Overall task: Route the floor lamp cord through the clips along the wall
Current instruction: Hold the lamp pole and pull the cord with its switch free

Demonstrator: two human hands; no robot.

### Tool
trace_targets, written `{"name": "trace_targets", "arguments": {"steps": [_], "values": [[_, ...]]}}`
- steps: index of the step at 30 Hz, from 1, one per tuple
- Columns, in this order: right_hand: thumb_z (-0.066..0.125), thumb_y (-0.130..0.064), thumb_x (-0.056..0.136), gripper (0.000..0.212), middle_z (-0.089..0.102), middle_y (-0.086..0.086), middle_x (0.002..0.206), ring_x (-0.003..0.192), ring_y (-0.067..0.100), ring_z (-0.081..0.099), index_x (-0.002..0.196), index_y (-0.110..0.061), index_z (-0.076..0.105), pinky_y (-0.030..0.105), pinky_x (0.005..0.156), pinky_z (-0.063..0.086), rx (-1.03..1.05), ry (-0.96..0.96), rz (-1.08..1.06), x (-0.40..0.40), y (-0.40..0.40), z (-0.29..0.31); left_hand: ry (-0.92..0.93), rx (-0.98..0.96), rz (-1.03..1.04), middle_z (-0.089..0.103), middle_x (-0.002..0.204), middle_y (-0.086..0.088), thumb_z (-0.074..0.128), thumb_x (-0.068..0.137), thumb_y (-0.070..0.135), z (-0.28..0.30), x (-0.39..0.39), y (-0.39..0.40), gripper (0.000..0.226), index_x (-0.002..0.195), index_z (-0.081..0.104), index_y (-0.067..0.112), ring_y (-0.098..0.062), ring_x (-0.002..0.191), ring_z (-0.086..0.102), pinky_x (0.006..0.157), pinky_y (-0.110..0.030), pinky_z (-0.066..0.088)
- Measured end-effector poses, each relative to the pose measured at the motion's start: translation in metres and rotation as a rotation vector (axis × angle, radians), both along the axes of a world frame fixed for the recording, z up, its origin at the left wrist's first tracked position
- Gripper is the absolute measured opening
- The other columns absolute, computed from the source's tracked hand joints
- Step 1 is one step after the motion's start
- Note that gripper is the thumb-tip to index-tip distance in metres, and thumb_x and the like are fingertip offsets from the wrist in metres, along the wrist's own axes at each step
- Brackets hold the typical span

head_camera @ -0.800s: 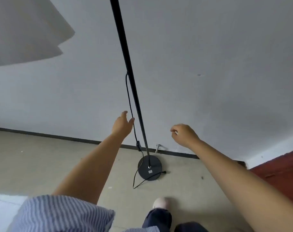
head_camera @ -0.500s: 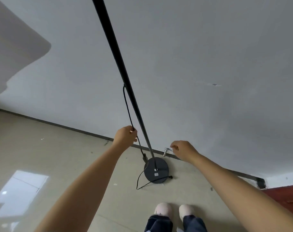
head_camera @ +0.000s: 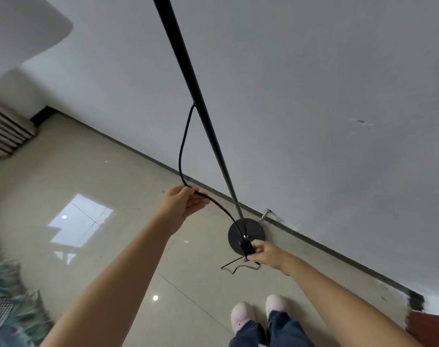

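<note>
A black floor lamp pole slants down to a round black base by the wall. Its black cord leaves the pole partway up and hangs in a loop. My left hand is closed around that cord left of the pole. Further down, the cord reaches a small black switch block, pinched in my right hand over the base. The loose end of the cord lies on the floor below. A small metal clip or peg sticks out at the foot of the wall.
The white lampshade fills the top left. A slatted unit stands at the left wall. Glossy beige floor tiles meet a dark skirting strip. My feet in pale shoes stand near the base. A red-brown surface is at bottom right.
My left hand pulled the cord leftward, away from the pole. My right hand left the wall peg and took the switch block over the base. The view tilted down and left.
</note>
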State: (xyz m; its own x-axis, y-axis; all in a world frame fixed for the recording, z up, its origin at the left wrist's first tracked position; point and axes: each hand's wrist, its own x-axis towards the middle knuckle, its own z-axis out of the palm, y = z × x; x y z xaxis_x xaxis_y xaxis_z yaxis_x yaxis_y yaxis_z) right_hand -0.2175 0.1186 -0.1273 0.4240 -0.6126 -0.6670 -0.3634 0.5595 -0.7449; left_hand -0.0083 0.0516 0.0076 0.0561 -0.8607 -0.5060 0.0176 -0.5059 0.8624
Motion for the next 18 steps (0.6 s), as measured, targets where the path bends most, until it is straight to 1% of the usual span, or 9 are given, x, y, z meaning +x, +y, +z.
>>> {"name": "trace_targets", "arguments": {"steps": [2,4,5,7,9,11,14,16,18], "values": [[0.046,0.002,0.085,0.019,0.059,0.001,0.054,0.046,0.002,0.057,0.072,-0.012,0.047,0.009,0.047,0.044,0.003,0.013,-0.114,-0.019,-0.002,0.011,-0.118,0.005,0.022,0.069,0.064,-0.008,0.033,0.095,-0.001,0.004,0.0,-0.002,0.033,0.074,0.056,0.009,-0.008,0.048,0.068,0.045,-0.016,0.056],[0.046,-0.004,0.085,0.021,0.05,-0.004,0.048,0.042,0.005,0.047,0.068,-0.015,0.044,0.015,0.042,0.039,-0.091,0.148,-0.119,-0.034,-0.007,0.027,-0.285,-0.055,0.018,0.063,0.083,-0.007,0.043,0.095,0.006,0.006,-0.001,-0.004,0.016,0.104,0.055,0.003,-0.011,0.066,0.065,0.058,-0.022,0.055],[0.048,-0.012,0.086,0.019,0.046,-0.005,0.052,0.046,0.006,0.043,0.068,-0.017,0.043,0.017,0.043,0.036,-0.186,0.254,-0.077,-0.04,-0.012,0.037,-0.355,-0.112,0.04,0.062,0.095,-0.008,0.049,0.093,0.012,0.01,-0.004,-0.006,0.028,0.119,0.047,0.002,-0.015,0.079,0.062,0.07,-0.029,0.054],[0.047,-0.029,0.088,0.032,0.04,-0.004,0.054,0.05,0.01,0.037,0.06,-0.016,0.041,0.023,0.046,0.028,-0.414,0.46,0.011,-0.047,-0.027,0.058,-0.497,-0.27,0.101,0.054,0.12,-0.011,0.058,0.088,0.022,0.023,-0.011,-0.013,0.051,0.131,0.036,0.007,-0.019,0.103,0.054,0.09,-0.038,0.048],[0.043,-0.033,0.09,0.052,0.03,-0.001,0.046,0.044,0.013,0.028,0.044,-0.016,0.027,0.027,0.046,0.021,-0.626,0.6,-0.033,-0.045,-0.044,0.085,-0.603,-0.466,0.123,0.049,0.129,-0.011,0.061,0.086,0.027,0.046,-0.023,-0.021,0.055,0.132,0.037,0.008,-0.016,0.111,0.049,0.095,-0.036,0.043],[0.044,-0.028,0.091,0.059,0.022,0.0,0.043,0.041,0.014,0.022,0.039,-0.015,0.019,0.027,0.044,0.016,-0.788,0.685,-0.164,-0.039,-0.061,0.114,-0.64,-0.618,0.109,0.05,0.127,-0.009,0.06,0.086,0.029,0.072,-0.034,-0.033,0.052,0.129,0.041,0.008,-0.018,0.112,0.05,0.094,-0.034,0.043],[0.05,-0.019,0.087,0.055,0.028,-0.001,0.046,0.048,0.02,0.032,0.039,-0.017,0.024,0.025,0.05,0.024,-0.912,0.702,-0.186,-0.022,-0.08,0.143,-0.676,-0.755,0.086,0.052,0.111,0.001,0.058,0.086,0.034,0.109,-0.045,-0.052,0.045,0.124,0.047,0.01,-0.013,0.099,0.051,0.084,-0.027,0.041],[0.053,-0.013,0.084,0.039,0.05,0.002,0.055,0.061,0.023,0.045,0.045,-0.014,0.047,0.026,0.057,0.033,-0.927,0.635,-0.191,-0.011,-0.089,0.153,-0.732,-0.808,0.058,0.054,0.101,0.002,0.055,0.088,0.034,0.129,-0.048,-0.063,0.035,0.115,0.054,0.01,-0.013,0.088,0.054,0.076,-0.025,0.04],[0.054,-0.01,0.082,0.017,0.069,0.013,0.079,0.075,0.027,0.058,0.072,-0.003,0.067,0.028,0.065,0.044,-0.917,0.558,-0.218,-0.001,-0.1,0.16,-0.808,-0.815,0.008,0.056,0.087,0.0,0.051,0.09,0.03,0.143,-0.049,-0.073,0.023,0.094,0.06,0.01,-0.018,0.074,0.053,0.067,-0.026,0.04]]}}
